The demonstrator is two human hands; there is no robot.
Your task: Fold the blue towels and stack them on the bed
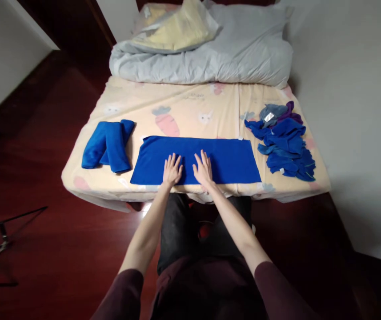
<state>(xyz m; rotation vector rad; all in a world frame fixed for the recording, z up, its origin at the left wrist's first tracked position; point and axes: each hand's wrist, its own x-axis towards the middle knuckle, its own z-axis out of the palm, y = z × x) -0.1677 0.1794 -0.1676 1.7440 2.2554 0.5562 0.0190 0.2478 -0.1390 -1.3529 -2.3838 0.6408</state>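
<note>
The blue cloth [232,161] lies flat beneath both hands' spread fingers [173,159].

Left hand [172,170] and right hand [204,168] hide patches of blue cloth [233,161]; left edge crops a black stand [2,230].

One left hand [172,170], one right hand [203,170], so two total. One flat blue cloth [232,161], two blue bundles [117,151], one messy cloth heap [285,141], can't really count the pieces tbh. Also one bed [190,109], one grey quilt [217,60].
</note>
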